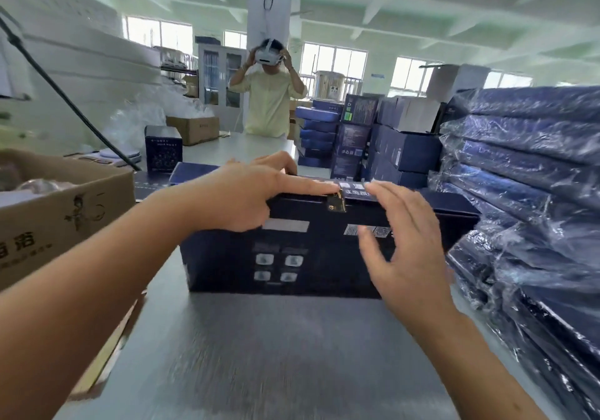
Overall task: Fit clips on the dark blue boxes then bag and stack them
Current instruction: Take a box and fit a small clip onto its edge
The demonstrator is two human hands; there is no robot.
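A dark blue box (282, 257) stands on the grey table (259, 354) in front of me, its printed side facing me. A small gold clip (337, 202) sits at the middle of its top front edge. My left hand (256, 195) rests on the box top, its straight index finger pressing beside the clip. My right hand (402, 241) hovers in front of the box's right part, fingers spread and holding nothing. Part of the box top is hidden behind my hands.
Bagged dark blue boxes (526, 192) are stacked at the right. An open cardboard carton (65, 212) stands at the left. More blue boxes (373, 134) are piled at the back, and a person (268, 101) wearing a headset stands beyond the table.
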